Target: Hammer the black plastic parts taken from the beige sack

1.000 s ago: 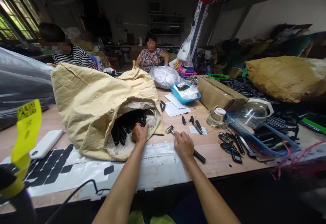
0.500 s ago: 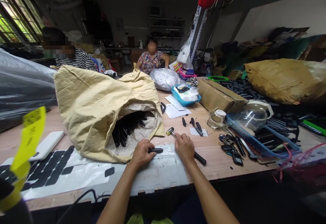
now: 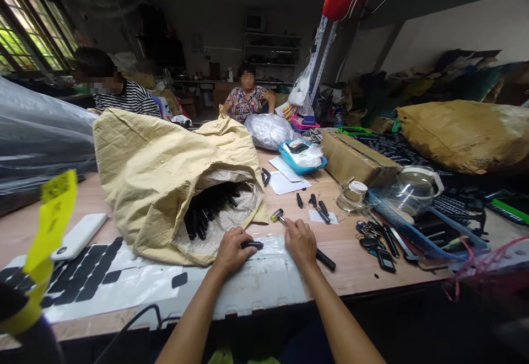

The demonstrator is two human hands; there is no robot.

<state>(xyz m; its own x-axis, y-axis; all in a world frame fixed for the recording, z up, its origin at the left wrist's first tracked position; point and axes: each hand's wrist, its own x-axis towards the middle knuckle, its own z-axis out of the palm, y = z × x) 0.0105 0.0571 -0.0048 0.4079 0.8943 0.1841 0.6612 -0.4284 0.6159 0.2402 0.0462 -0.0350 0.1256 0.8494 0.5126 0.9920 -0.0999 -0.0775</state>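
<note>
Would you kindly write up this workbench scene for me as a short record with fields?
Left: left hand pinches a small black part over the white sheet.
Right: right hand closed over the handle of a hammer.
Nearby: open tan sack on its side, black parts inside.
Surface: wooden table with loose tools, blue tray, cardboard box.
Others: striped-shirt person and patterned-shirt person across the table.

Left hand (image 3: 231,251) covers most of the small black part (image 3: 253,245) near the front edge of the table (image 3: 351,256). Right hand (image 3: 301,241) hides the middle of the hammer (image 3: 326,260). Sack (image 3: 165,176) contents mostly buried, possibly same parts.
</note>
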